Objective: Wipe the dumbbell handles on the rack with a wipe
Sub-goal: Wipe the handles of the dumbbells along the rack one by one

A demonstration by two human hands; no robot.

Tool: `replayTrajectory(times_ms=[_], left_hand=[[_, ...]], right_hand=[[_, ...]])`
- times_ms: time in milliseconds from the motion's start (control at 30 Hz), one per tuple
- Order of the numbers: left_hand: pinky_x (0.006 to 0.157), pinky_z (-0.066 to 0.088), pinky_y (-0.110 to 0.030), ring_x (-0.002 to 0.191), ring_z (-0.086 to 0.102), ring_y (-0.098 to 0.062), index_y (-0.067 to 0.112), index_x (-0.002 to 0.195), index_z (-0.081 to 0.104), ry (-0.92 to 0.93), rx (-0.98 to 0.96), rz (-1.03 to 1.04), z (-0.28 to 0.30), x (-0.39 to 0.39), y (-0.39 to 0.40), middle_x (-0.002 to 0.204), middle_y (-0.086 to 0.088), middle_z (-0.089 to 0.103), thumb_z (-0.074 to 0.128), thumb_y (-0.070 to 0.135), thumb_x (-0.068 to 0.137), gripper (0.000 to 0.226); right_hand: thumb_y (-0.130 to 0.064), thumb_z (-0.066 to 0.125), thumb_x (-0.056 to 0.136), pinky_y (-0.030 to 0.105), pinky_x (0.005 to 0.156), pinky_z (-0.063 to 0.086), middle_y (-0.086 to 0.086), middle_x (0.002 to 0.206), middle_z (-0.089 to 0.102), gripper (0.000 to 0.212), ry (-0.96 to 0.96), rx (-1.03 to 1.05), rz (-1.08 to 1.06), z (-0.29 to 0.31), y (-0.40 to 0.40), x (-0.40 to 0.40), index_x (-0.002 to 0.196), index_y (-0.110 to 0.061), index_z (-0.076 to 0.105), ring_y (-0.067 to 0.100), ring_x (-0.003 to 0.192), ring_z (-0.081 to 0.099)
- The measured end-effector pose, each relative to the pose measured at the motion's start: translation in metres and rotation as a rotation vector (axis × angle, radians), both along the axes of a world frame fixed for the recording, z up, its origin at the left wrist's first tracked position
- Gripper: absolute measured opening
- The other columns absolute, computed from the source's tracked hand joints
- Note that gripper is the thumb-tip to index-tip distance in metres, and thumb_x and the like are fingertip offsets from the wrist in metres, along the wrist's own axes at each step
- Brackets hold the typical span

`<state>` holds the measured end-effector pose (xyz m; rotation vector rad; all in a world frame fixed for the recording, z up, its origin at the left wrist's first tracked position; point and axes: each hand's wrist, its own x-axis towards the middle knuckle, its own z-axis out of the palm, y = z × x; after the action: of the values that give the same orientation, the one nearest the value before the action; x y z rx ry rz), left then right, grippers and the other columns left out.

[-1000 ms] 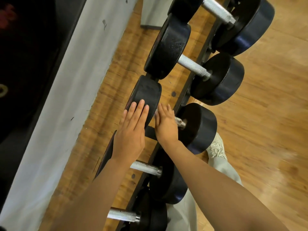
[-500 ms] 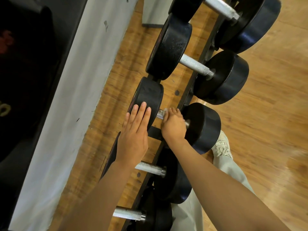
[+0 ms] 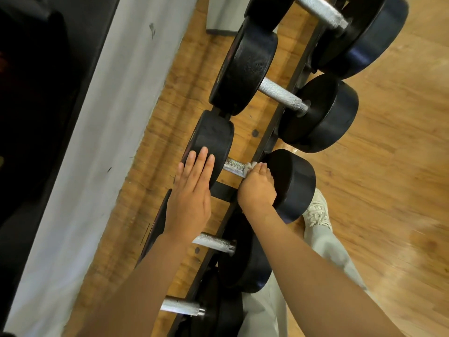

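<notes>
1. The right hand (image 3: 257, 188) is curled round the knurled silver handle (image 3: 234, 167) of a black round-headed dumbbell (image 3: 292, 184), hard against its near head.
2. A scrap of white wipe (image 3: 251, 165) pokes out just above the fingers (image 3: 261, 169), pressed to the handle.
3. The left hand (image 3: 192, 190) lies flat, fingers straight and together, on the dumbbell's far head (image 3: 213, 139).
4. The dumbbell sits on the dark metal rack (image 3: 274, 132) over a wooden floor (image 3: 388, 190).
</notes>
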<state>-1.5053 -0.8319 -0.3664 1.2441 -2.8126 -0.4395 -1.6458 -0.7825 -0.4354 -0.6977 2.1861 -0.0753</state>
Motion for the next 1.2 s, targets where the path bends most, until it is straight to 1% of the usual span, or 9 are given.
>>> replayTrajectory(times_ms=[200, 400, 600, 667, 767, 867, 1033, 1100, 1200], left_hand=[[0.125, 0.006, -0.039, 0.153, 0.005, -0.020, 0.009, 0.154, 0.024, 0.011, -0.001, -0.006, -0.001, 0.001, 0.000, 0.163, -0.008, 0.020, 0.033, 0.011, 0.100, 0.055], [0.125, 0.006, -0.039, 0.153, 0.004, -0.019, 0.010, 0.154, 0.022, 0.022, -0.003, -0.005, -0.002, 0.001, 0.000, 0.163, -0.007, 0.018, 0.033, 0.010, 0.100, 0.056], [0.125, 0.005, -0.040, 0.153, 0.005, -0.020, 0.009, 0.154, 0.022, 0.059, -0.006, 0.024, -0.004, -0.001, 0.002, 0.163, -0.006, 0.018, 0.034, 0.008, 0.099, 0.056], [0.125, 0.005, -0.041, 0.153, 0.005, -0.021, 0.009, 0.154, 0.022, 0.071, -0.007, 0.032, -0.005, -0.002, 0.004, 0.162, -0.006, 0.018, 0.034, 0.007, 0.099, 0.056], [0.125, 0.005, -0.041, 0.153, 0.005, -0.021, 0.009, 0.154, 0.022, 0.072, -0.003, 0.029, -0.005, -0.002, 0.003, 0.163, -0.005, 0.016, 0.033, 0.007, 0.100, 0.055], [0.125, 0.005, -0.041, 0.153, 0.005, -0.022, 0.009, 0.154, 0.023, 0.050, 0.027, 0.017, -0.002, -0.002, 0.002, 0.163, -0.006, 0.016, 0.034, 0.008, 0.100, 0.055], [0.125, 0.004, -0.038, 0.153, 0.006, -0.022, 0.009, 0.155, 0.025, -0.006, 0.004, 0.013, 0.001, -0.002, 0.002, 0.163, -0.008, 0.018, 0.038, 0.005, 0.098, 0.058], [0.125, 0.004, -0.038, 0.153, 0.008, -0.024, 0.009, 0.155, 0.025, -0.020, -0.020, 0.037, 0.001, -0.004, 0.005, 0.163, -0.009, 0.019, 0.043, 0.000, 0.097, 0.061], [0.124, 0.004, -0.038, 0.152, 0.012, -0.027, 0.007, 0.154, 0.026, -0.027, -0.042, 0.093, 0.000, -0.009, 0.013, 0.163, -0.011, 0.019, 0.056, -0.005, 0.091, 0.071]], right_hand=[[-0.005, 0.034, 0.103, 0.032, 0.122, 0.002, 0.012, 0.163, -0.005, 0.061, 0.020, -0.056, 0.061, 0.004, 0.014, 0.006, 0.154, -0.002, 0.000, 0.025, 0.151, -0.002], [-0.021, 0.022, 0.108, 0.032, 0.119, 0.000, 0.011, 0.161, 0.017, 0.048, -0.061, -0.129, 0.004, -0.005, -0.010, -0.003, 0.153, -0.004, 0.020, 0.024, 0.150, 0.007], [-0.022, 0.026, 0.108, 0.027, 0.120, -0.003, 0.010, 0.161, 0.018, 0.048, -0.099, -0.325, -0.012, 0.002, 0.006, 0.008, 0.152, -0.005, 0.022, 0.022, 0.151, 0.005], [-0.020, 0.033, 0.107, 0.031, 0.122, 0.002, 0.010, 0.160, 0.023, 0.047, -0.135, -0.427, 0.028, -0.001, -0.005, 0.012, 0.152, -0.007, 0.027, 0.023, 0.150, 0.011], [-0.014, 0.041, 0.104, 0.040, 0.120, 0.022, 0.009, 0.155, 0.036, 0.044, -0.231, -0.608, 0.079, -0.003, -0.020, 0.023, 0.148, -0.009, 0.039, 0.023, 0.147, 0.021], [-0.004, 0.047, 0.101, 0.035, 0.119, 0.025, 0.004, 0.155, 0.036, 0.050, -0.219, -0.620, 0.072, -0.004, -0.013, 0.019, 0.149, -0.013, 0.039, 0.017, 0.148, 0.022], [-0.006, 0.049, 0.100, 0.018, 0.111, 0.027, 0.009, 0.143, 0.052, 0.038, -0.274, -0.593, -0.032, 0.007, -0.002, -0.009, 0.137, -0.010, 0.054, 0.018, 0.135, 0.045], [-0.001, 0.053, 0.097, 0.021, 0.111, 0.034, 0.009, 0.136, 0.058, 0.036, -0.280, -0.674, -0.124, 0.019, -0.001, -0.015, 0.132, -0.007, 0.059, 0.014, 0.129, 0.050], [0.007, 0.054, 0.093, 0.023, 0.112, 0.035, 0.007, 0.144, 0.048, 0.044, -0.219, -0.914, -0.179, 0.043, 0.001, -0.025, 0.135, -0.005, 0.055, 0.008, 0.133, 0.043]])
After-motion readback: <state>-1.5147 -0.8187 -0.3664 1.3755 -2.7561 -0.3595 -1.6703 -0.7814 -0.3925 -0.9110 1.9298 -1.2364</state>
